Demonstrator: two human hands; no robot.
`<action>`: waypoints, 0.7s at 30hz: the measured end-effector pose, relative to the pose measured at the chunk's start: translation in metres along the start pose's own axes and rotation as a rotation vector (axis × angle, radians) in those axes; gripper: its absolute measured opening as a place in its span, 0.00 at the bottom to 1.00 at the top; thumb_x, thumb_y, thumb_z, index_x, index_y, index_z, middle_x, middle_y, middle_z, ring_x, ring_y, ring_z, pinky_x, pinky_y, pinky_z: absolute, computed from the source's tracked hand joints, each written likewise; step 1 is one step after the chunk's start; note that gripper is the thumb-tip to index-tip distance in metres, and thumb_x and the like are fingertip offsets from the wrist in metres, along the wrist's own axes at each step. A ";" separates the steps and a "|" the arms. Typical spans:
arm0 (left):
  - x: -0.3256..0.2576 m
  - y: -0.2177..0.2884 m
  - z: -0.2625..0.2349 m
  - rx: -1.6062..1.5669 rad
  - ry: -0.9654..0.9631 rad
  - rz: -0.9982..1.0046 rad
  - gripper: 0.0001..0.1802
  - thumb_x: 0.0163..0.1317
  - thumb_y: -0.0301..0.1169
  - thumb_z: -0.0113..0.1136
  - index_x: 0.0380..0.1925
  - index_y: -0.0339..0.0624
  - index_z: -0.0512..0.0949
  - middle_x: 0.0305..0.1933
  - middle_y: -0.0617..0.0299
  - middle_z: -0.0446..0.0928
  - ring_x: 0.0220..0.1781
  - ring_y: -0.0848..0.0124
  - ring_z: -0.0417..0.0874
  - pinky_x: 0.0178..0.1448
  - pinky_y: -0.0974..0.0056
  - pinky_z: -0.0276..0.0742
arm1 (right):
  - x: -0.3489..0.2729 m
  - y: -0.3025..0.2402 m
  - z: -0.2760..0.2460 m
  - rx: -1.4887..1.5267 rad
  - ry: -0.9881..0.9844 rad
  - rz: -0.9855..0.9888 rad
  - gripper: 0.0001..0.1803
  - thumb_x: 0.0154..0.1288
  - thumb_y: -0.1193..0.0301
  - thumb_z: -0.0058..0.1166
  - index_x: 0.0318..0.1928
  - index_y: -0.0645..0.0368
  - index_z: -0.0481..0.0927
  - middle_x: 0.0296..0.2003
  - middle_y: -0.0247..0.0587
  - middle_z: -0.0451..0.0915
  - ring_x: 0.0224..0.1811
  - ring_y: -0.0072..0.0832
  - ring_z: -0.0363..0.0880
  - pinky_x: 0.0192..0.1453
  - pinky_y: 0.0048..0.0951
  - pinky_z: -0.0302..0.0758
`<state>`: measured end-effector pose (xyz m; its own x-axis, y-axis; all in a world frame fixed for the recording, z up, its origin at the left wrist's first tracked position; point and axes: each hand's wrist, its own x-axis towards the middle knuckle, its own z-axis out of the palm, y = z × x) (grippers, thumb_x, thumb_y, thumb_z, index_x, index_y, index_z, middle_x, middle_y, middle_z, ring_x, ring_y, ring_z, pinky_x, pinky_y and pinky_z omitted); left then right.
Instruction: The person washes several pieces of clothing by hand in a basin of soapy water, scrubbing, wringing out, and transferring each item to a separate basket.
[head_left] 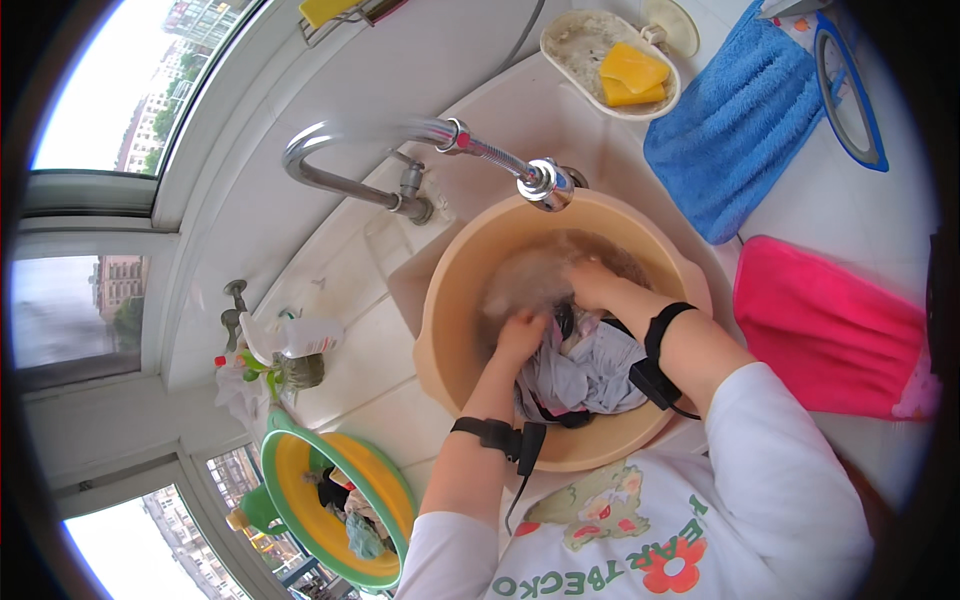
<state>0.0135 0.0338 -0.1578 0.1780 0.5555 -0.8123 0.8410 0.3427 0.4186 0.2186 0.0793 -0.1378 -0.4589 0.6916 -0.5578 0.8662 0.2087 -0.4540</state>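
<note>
Both my hands are inside a large peach-coloured basin (440,300), where murky water covers the far part of a load of wet laundry. My left hand (523,334) is closed at the left edge of a pale grey garment (595,365), gripping its cloth. Farther to the right, my right hand (592,284) reaches down into the cloudy water, and its fingers are hidden. Darker pieces of cloth show between the hands and under the grey garment. A chrome faucet (365,133) arches over the basin's far rim, its spray head pointing towards the basin.
A green-and-yellow tub (290,500) with several clothes stands at the lower left. Near it are a plant in a glass jar (298,372) and a white bottle (312,337). Blue (735,130) and pink towels (830,325) hang at right; a soap dish (585,80) holds yellow soap.
</note>
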 end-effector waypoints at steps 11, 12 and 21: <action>-0.116 0.060 -0.044 -1.321 0.149 0.111 0.44 0.53 0.70 0.45 0.64 0.59 0.61 0.66 0.67 0.63 0.68 0.64 0.60 0.62 0.43 0.56 | -0.126 -0.139 -0.152 0.665 0.424 -0.496 0.13 0.48 0.70 0.61 0.35 0.61 0.77 0.27 0.44 0.81 0.32 0.36 0.80 0.39 0.31 0.74; -0.119 0.061 -0.042 -1.307 0.129 0.204 0.43 0.53 0.71 0.45 0.63 0.58 0.63 0.67 0.67 0.62 0.69 0.62 0.59 0.60 0.38 0.56 | -0.146 -0.148 -0.167 0.771 0.375 -0.550 0.13 0.51 0.68 0.63 0.34 0.60 0.76 0.27 0.41 0.80 0.32 0.30 0.79 0.39 0.28 0.74; -0.152 0.095 -0.042 -1.707 -0.148 0.748 0.39 0.57 0.65 0.47 0.62 0.54 0.62 0.63 0.63 0.65 0.64 0.62 0.66 0.60 0.47 0.67 | -0.169 -0.171 -0.155 1.407 0.280 -0.669 0.11 0.53 0.73 0.64 0.34 0.59 0.75 0.34 0.36 0.79 0.36 0.20 0.77 0.40 0.22 0.72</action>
<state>0.0454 0.0136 0.0224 0.3371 0.8999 -0.2767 -0.7588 0.4337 0.4859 0.1790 0.0343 0.1418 -0.4794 0.8750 0.0676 -0.4105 -0.1554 -0.8985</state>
